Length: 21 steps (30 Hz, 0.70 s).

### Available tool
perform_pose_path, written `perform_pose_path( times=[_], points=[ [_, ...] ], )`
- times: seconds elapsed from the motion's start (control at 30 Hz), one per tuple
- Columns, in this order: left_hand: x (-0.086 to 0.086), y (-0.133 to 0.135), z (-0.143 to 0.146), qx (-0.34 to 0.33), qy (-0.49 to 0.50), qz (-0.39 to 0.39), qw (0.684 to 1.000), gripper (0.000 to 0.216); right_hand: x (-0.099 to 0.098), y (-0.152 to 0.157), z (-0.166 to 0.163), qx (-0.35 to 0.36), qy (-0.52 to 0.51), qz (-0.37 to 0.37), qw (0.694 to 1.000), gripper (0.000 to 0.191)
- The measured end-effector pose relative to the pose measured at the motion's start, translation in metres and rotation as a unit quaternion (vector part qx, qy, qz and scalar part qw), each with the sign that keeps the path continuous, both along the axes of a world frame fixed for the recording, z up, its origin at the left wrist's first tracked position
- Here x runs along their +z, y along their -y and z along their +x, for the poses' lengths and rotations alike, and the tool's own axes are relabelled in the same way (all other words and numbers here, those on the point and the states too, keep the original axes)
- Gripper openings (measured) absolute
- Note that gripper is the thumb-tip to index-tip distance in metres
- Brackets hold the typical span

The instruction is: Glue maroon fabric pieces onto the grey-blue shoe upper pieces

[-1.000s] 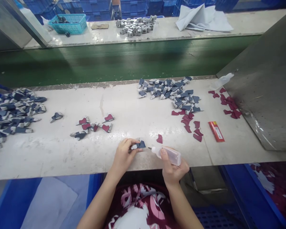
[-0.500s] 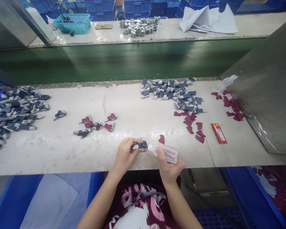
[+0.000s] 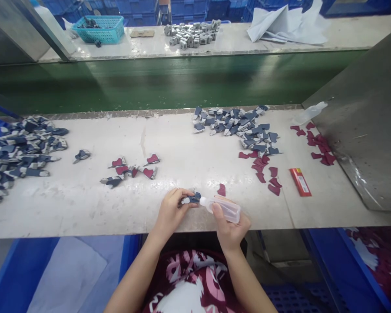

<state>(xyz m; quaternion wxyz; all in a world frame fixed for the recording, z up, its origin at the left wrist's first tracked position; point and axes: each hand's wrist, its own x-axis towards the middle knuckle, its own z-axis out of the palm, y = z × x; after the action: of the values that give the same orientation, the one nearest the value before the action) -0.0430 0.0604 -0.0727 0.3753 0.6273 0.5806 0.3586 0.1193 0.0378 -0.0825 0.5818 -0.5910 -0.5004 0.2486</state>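
Note:
Between the thumb and fingers of my left hand point(image 3: 173, 211) is a small dark-blue and grey plastic part point(image 3: 193, 198). My right hand point(image 3: 231, 229) is closed around a translucent squeeze bottle point(image 3: 226, 209) with a white cap, held tilted so its tip points left at the part. The tip is at or very near the part; whether it touches I cannot tell. Just behind the bottle lies a single maroon piece point(image 3: 221, 189). To the left on the table are several grey parts with maroon faces point(image 3: 149, 173).
Blue-grey parts lie in a large pile point(image 3: 22, 148) at left and another pile point(image 3: 237, 124) at back centre. Loose maroon pieces point(image 3: 260, 164), a red packet point(image 3: 300, 182) and a second bottle point(image 3: 309, 114) lie on the right, beside a metal panel point(image 3: 368, 126).
My right hand and the bottle have shifted slightly left, bringing the tip closer over the blue-grey part. My left hand has stayed in place.

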Motion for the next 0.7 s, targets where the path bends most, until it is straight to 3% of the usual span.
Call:
perform_pose_path(
  times=[0.23, 0.53, 0.7],
  points=[
    [-0.0013, 0.0001, -0.0008, 0.000, -0.001, 0.002, 1.000, 0.014, -0.0003, 0.0007, 0.0025, 0.009, -0.017, -0.032, 0.999, 0.024],
    [-0.0004, -0.0003, -0.0010, 0.000, 0.007, 0.005, 1.000, 0.015, 0.0006, 0.0023, 0.0029, -0.059, -0.025, -0.034, 0.997, 0.029],
    [-0.0002, -0.0004, -0.0008, -0.002, 0.008, 0.009, 1.000, 0.013, -0.0053, 0.0057, 0.0040, -0.105, -0.028, -0.009, 0.994, 0.022]
  ],
)
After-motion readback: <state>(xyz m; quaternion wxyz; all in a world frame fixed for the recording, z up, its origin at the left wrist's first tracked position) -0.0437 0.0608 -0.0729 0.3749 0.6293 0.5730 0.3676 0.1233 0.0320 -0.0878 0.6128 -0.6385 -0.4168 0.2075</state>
